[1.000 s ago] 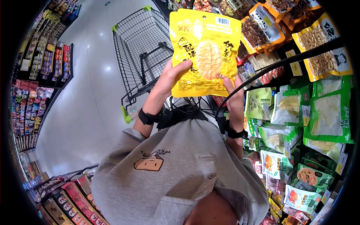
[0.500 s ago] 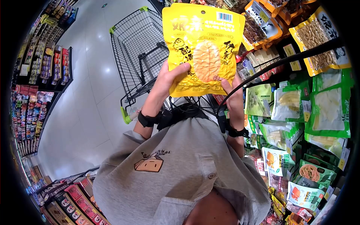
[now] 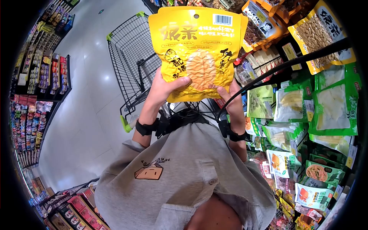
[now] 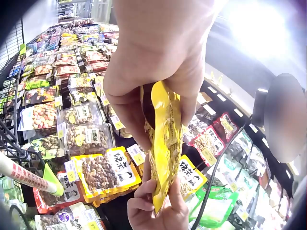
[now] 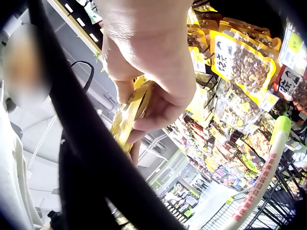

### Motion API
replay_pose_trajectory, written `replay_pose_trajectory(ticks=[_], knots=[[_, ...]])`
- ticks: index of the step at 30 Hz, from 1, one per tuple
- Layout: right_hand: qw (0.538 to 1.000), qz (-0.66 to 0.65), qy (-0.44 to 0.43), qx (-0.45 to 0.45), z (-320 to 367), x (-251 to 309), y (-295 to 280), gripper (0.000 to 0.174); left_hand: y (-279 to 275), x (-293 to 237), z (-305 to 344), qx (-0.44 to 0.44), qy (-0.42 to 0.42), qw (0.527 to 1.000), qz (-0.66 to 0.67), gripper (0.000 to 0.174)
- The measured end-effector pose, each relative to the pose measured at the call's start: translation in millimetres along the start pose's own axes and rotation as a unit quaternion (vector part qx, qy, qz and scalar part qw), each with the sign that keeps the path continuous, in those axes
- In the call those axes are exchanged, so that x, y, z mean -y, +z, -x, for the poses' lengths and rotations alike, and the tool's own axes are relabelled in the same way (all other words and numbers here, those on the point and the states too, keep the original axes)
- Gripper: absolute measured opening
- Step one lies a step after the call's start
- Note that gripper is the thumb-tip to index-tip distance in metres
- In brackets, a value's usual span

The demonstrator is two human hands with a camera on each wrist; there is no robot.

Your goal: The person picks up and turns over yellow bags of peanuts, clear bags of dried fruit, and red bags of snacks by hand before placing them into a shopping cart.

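Both hands hold a yellow snack bag (image 3: 218, 34) in front of the chest, its printed face with a barcode turned up to the head camera. Another yellow edge shows behind its top and right side. The left hand (image 3: 161, 88) grips the lower left, thumb laid across the front. At the lower right the right hand (image 3: 230, 96) pinches it, thumb tip on the front; in the head view the fingers of both hands are mostly hidden behind. Seen edge-on in the left wrist view, the bag (image 4: 166, 139) lies between the left thumb and fingers, the right hand (image 4: 160, 215) below.
An empty-looking wire shopping cart (image 3: 132, 63) stands ahead to the left. Packed shelves with orange nut bags (image 3: 320, 36) and green pouches (image 3: 333, 109) line the right side. A black cable (image 3: 283, 69) crosses near the right hand. Tiled floor (image 3: 92, 111) lies left, with more shelves (image 3: 36, 84) beyond.
In the head view the snack bag and both hands have shifted left, and the bag's print shows more plainly with less glare. Both hands keep their hold. The surroundings have slid slightly left.
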State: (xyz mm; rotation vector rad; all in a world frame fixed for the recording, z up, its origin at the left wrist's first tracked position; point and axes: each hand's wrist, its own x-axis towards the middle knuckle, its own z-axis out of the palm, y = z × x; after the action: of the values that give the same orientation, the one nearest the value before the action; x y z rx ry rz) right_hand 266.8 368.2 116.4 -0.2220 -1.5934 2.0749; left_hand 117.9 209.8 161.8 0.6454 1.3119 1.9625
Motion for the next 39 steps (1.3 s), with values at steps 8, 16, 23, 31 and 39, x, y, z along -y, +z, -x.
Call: replay_pose_trajectory(ticks=[8, 16, 23, 31, 39], knots=[[1.0, 0.011, -0.004, 0.013, -2, 2, 1, 0.046, -4, 8, -1, -0.021, 0.02, 0.999, -0.015, 0.053], [0.999, 0.016, 0.043, -0.024, -2, 15, 14, 0.035, 6, 7, -4, -0.076, -0.014, 0.995, 0.07, 0.048], [0.998, 0.009, 0.057, -0.024, 3, 14, 17, 0.034, -4, 10, -6, -0.061, -0.061, 0.99, 0.115, 0.042], [0.998, 0.02, 0.054, -0.025, 6, 11, 22, 0.035, -8, 9, -1, -0.061, -0.075, 0.989, 0.112, 0.039], [0.998, -0.007, 0.06, -0.036, 5, 4, 30, 0.033, -12, 5, 5, -0.071, -0.074, 0.989, 0.103, 0.038]])
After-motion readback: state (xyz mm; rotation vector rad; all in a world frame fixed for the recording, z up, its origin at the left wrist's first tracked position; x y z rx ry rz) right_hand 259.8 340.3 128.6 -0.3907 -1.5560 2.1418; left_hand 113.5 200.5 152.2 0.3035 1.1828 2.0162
